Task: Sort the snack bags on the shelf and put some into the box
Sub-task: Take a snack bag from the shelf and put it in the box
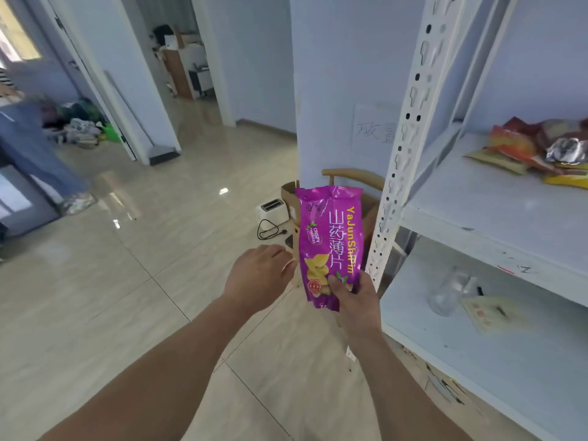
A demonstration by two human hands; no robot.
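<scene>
Two bare hands are in front of the white shelf: the right hand holds a purple snack bag upright by its lower end, with the thumb pressed on the front and the other fingers hidden behind it. The left hand is just beside the bag at its left edge, fingers loosely curled and holding nothing; whether the fingertips touch the bag I cannot tell. More snack bags lie in a pile on the upper shelf board, and a cardboard box stands on the floor behind the purple bag, next to a white toaster.
</scene>
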